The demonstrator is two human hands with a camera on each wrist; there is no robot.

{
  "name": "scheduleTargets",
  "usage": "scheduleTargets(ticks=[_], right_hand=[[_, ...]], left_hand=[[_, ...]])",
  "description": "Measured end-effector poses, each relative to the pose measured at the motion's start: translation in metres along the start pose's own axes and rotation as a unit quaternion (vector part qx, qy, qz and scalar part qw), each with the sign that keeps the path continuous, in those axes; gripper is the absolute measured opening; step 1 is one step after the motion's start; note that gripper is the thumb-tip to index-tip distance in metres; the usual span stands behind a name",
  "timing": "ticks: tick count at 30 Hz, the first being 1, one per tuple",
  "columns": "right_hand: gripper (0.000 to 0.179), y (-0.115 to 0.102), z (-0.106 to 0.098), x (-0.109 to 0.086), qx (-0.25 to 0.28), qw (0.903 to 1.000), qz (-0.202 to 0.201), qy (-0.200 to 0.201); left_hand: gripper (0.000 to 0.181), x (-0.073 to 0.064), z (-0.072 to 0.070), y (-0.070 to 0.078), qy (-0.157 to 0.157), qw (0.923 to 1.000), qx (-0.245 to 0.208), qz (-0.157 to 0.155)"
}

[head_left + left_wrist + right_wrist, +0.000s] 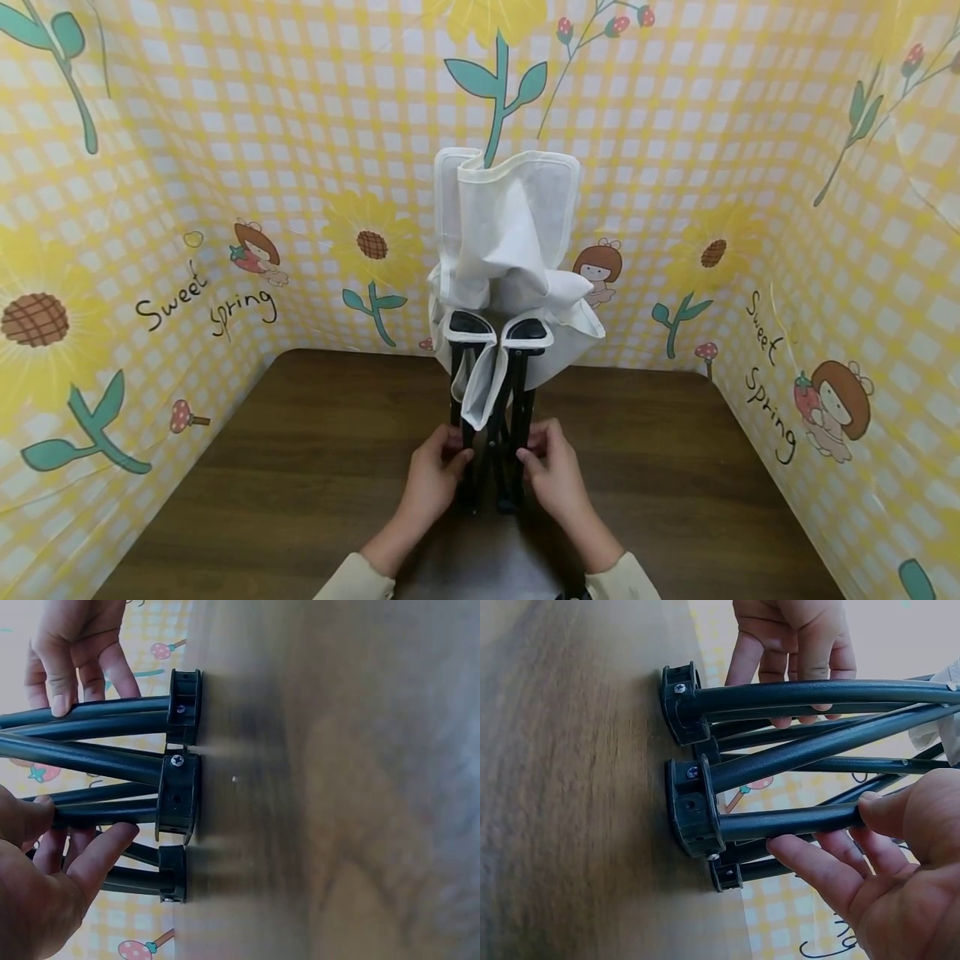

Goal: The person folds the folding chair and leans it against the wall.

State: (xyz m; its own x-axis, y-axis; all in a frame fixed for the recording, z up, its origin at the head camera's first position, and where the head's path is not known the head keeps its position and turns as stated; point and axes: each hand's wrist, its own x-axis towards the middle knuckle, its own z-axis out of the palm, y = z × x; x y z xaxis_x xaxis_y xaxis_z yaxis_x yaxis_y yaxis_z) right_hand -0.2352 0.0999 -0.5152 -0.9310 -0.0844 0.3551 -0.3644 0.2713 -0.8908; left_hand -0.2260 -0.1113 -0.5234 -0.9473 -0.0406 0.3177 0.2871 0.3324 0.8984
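A folding camp chair with white fabric [517, 225] and black tube legs [517, 400] stands upright and folded on the table. My left hand [433, 468] pinches one leg low on its left side, thumb towards me. On the right side my right hand [553, 477] pinches another leg at about the same height. Both wrist views show black plastic feet [178, 793] joining the tubes in pairs, with screws in them. In the right wrist view the feet [694, 806] touch or nearly touch the wood. Loose fabric hides the upper frame.
The brown wooden table [322, 467] spreads out on both sides of the chair. Yellow checked cloth [300, 150] with flowers and cartoon figures walls the table at the back, left and right. The fabric top stands close in front of the back cloth.
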Motion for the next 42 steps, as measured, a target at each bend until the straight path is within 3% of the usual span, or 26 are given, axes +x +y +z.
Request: scheduleTargets(ticks=[13,20,27,42], right_hand=[[0.03,0.009,0.003,0.012,0.001,1.0,0.0,0.005],[0.03,0.011,0.004,0.018,0.003,0.9997,-0.021,0.007],[0.029,0.014,0.004,0.026,0.001,1.0,0.003,0.006],[0.026,0.02,0.007,0.042,-0.011,0.9996,-0.001,0.026]], left_hand=[[0.02,0.014,0.0,-0.012,-0.011,0.9998,-0.016,0.001],[0.02,0.021,0.001,-0.015,-0.008,0.9998,-0.014,0.007],[0.019,0.029,0.003,-0.016,-0.005,0.9997,-0.009,0.021],[0.02,0.046,0.007,-0.022,-0.002,0.9995,0.001,0.031]])
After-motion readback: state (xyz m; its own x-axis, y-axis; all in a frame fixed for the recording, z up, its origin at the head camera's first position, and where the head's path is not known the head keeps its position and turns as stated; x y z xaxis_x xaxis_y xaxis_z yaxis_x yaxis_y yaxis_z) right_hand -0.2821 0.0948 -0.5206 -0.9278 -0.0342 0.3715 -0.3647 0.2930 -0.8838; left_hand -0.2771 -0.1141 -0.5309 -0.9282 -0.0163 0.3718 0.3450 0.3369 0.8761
